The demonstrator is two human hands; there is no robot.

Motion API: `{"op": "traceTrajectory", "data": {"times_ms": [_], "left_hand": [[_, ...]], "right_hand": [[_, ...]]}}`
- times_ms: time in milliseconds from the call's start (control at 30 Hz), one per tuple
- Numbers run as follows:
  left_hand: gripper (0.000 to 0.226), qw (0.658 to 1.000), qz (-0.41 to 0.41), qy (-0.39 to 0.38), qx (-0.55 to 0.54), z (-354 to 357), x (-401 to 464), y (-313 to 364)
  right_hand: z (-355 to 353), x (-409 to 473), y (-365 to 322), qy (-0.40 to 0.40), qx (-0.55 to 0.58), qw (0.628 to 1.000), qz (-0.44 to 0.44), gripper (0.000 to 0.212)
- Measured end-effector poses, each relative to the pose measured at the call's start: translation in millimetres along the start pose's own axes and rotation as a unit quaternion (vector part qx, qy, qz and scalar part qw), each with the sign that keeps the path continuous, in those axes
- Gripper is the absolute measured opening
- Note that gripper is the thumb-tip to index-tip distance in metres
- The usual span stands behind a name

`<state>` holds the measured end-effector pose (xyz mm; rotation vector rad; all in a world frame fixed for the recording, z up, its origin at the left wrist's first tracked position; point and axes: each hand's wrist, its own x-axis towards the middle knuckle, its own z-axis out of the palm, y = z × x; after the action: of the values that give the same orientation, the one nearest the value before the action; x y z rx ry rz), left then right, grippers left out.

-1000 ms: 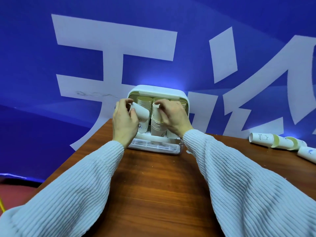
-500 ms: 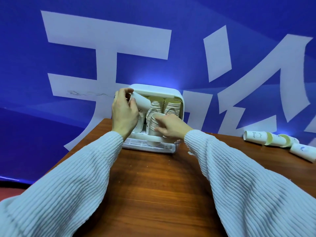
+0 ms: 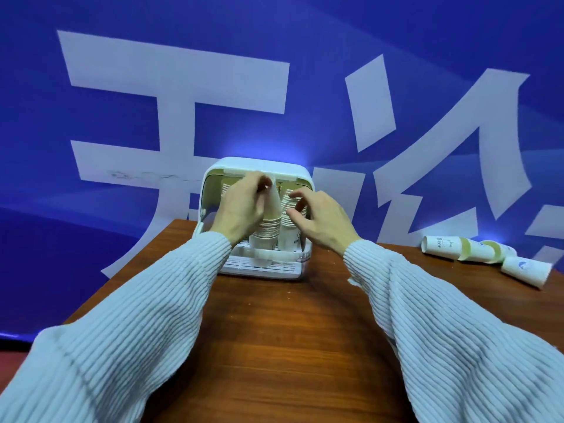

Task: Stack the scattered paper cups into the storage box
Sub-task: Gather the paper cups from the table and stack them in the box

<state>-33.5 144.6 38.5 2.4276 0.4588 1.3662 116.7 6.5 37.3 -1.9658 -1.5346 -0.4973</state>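
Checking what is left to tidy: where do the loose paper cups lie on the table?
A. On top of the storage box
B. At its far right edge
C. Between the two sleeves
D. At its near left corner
B: the loose paper cups lie on their sides at the table's far right, away from the storage box.

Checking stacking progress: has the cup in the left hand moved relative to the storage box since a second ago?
Yes. The left hand has carried its cup rightward and down from the storage box left front onto a stack inside.
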Motion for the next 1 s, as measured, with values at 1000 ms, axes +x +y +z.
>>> {"op": "traceTrajectory", "data": {"times_ms": [1000], "left_hand": [[0.033,0.967,0.032,-0.224,-0.122,269,-43,195]], "right_hand": [[-123,-186,226,0.056,-0.033,0.948,0.311,0.028]]}}
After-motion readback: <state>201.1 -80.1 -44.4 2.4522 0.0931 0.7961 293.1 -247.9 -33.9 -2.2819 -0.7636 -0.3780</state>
